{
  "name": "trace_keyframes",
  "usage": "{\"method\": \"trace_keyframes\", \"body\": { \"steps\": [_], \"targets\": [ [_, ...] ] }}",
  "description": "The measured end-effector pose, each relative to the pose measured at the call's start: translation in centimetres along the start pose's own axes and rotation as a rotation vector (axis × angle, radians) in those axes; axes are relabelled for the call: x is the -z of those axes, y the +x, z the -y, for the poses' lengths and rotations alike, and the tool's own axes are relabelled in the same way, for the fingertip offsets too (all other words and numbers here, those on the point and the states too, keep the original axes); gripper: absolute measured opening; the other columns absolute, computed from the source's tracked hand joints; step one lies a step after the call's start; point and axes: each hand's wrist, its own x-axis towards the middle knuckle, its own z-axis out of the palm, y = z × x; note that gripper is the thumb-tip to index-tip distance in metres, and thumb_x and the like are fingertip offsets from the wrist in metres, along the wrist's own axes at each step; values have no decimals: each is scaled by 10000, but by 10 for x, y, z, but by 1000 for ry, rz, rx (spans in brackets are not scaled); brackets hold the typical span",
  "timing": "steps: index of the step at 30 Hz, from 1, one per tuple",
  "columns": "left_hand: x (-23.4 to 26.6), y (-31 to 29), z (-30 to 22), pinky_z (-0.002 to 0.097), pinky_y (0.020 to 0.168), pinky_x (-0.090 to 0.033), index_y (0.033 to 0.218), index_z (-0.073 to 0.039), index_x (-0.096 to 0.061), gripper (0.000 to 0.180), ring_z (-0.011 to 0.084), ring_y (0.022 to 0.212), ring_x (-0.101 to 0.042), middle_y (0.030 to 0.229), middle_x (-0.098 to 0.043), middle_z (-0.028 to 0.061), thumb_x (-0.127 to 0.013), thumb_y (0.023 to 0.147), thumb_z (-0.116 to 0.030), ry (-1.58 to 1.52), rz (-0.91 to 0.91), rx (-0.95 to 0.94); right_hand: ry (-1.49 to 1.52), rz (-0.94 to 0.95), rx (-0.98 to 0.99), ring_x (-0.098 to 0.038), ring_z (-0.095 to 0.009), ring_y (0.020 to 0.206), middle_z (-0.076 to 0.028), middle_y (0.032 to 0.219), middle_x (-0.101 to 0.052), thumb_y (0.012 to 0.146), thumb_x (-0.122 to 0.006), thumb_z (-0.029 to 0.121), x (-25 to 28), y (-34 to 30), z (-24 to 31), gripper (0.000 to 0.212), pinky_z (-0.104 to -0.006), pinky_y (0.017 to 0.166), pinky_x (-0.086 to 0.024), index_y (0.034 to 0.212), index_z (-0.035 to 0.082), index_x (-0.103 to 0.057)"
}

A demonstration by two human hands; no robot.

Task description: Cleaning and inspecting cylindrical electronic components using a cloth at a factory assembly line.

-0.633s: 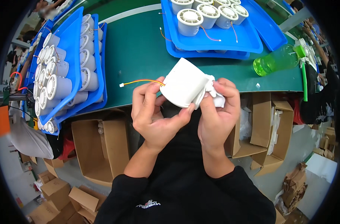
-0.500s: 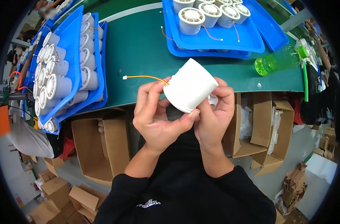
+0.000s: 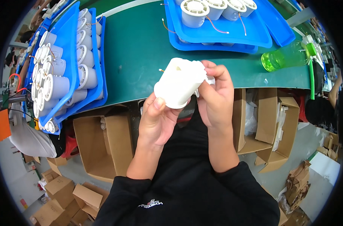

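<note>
Change: since the earlier frames the white cylindrical plastic housing [image 3: 180, 87] has been turned in the hands, so its flat end with a small hole now faces up, and most of its orange wire has gone out of sight, only a short tip showing at the upper left edge.
Far left: tilted blue plastic trays [image 3: 68, 56] stacked with rows of white cylindrical housings [image 3: 56, 84], resting on the green work surface [image 3: 141, 45].
Below left: open brown cardboard boxes [image 3: 103, 143] under the bench edge.
Left hand [image 3: 158, 120]: cups the housing from below, thumb pressed against its lower rim, fingers curled behind it.
Housing position: held in the air between both hands, just in front of the bench edge, clear of the surface.
Right hand [image 3: 212, 100]: fingers wrapped over the housing's right side, pinching a small white part [image 3: 210, 80] against it.
Doing the step well: judging from the grip, keep the left thumb firm so the body cannot rotate, and let the right fingertips work the small part squarely without trapping the wire.
Upper right: more blue trays [image 3: 224, 34] holding white round housings [image 3: 194, 11] with thin wires.
Far right: green translucent plastic bottle [image 3: 286, 56] lying on the surface.
</note>
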Motion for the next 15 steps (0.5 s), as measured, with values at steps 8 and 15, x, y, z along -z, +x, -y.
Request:
{"method": "trace_keyframes", "body": {
  "steps": [8, 15],
  "targets": [
    [16, -4, 9, 448, 992, -526, 1407, -51, -393, 772, 356, 1214, -539, 1337, -510, 192, -754, 807, -375, -509, 182, 266, 183, 342, -234, -576, -217, 1086, -110, 1196, -545, 799, -604, -114, 20, 33, 16, 258, -345, 925, -499, 987, 60, -572],
    [-1, -10, -23, 366, 754, -588, 1085, 60, -635, 588, 287, 939, -657, 1049, -619, 159, -884, 565, -51, 1318, 202, -807, 108, 226, 102, -525, -343, 1166, -229, 1384, -434, 866, -692, 226, 68, 40, 66, 507, -383, 970, -490, 1295, 54, -484]
  ]
}}
